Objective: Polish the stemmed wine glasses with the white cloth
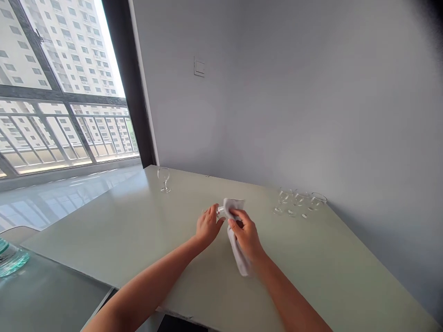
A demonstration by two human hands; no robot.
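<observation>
Near the middle of the view my left hand [207,226] is wrapped round a small clear glass [220,210], which lies tilted sideways above the table [138,240]. Just to its right, my right hand [245,230] pinches a white cloth [238,253] against the glass's other end. One end of the cloth hangs down below the hand, and another part sticks up above the fingers. The cloth and fingers hide much of the glass.
One stemmed glass [164,180] stands at the table's back left. Three more glasses [300,199] stand together at the back right by the wall. A greenish glass vessel [12,258] is at the far left.
</observation>
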